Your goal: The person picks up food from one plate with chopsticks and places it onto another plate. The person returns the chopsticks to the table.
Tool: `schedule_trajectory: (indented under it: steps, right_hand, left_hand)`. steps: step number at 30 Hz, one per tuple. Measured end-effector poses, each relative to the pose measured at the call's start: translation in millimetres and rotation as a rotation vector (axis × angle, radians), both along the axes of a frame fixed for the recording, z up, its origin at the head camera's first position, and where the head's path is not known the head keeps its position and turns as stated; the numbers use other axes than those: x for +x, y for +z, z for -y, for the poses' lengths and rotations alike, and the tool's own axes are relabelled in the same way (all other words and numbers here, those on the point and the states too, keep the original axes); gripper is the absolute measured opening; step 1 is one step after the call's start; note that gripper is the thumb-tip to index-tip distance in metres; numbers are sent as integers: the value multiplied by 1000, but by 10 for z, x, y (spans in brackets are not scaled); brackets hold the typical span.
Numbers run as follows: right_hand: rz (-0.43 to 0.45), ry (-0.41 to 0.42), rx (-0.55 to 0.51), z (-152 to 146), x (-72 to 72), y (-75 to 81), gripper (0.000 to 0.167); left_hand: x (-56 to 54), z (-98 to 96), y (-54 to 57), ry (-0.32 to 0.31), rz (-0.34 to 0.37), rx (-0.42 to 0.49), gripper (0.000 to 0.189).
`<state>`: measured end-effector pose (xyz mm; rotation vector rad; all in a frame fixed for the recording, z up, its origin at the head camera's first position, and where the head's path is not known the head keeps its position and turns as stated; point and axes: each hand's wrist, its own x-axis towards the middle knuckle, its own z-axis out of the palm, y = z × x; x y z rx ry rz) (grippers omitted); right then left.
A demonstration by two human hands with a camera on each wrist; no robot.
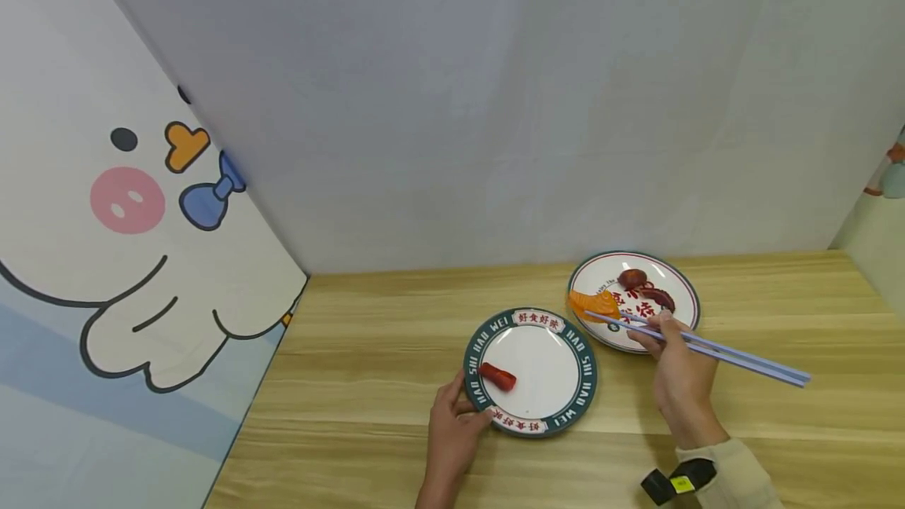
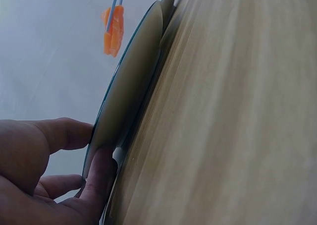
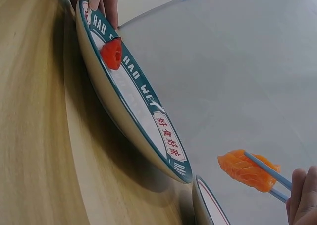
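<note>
My left hand (image 1: pixel 452 430) grips the near-left rim of a white plate with a green lettered border (image 1: pixel 540 360); in the left wrist view, fingers reach under its edge. A red, roll-shaped food piece (image 1: pixel 498 377) lies inside this plate at its left. My right hand (image 1: pixel 682 379) holds pale blue chopsticks (image 1: pixel 763 366). Their tips pinch an orange salmon slice (image 1: pixel 596 305) with white streaks. In the right wrist view, the salmon slice (image 3: pixel 247 170) hangs in the air, apart from both plates. From the head it overlaps the left edge of a second plate (image 1: pixel 601 267).
The second plate, with red print, stands behind and right of the first, close to the back wall (image 1: pixel 495 140). On it lie a brownish-red round piece (image 1: pixel 632 279) and a dark red curved piece (image 1: pixel 659 299). A cartoon-printed panel (image 1: pixel 127 281) borders the wooden table (image 1: pixel 353 368) on the left.
</note>
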<state>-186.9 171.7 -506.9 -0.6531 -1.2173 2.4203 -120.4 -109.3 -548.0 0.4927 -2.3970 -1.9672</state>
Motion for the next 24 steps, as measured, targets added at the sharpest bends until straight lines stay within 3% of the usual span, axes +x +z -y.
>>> schedule_trajectory:
  steps: [24]
  right_hand:
    - [-11, -57, -50, -102, -32, 66, 33]
  left_hand:
    - [22, 11, 49, -5, 10, 13, 80]
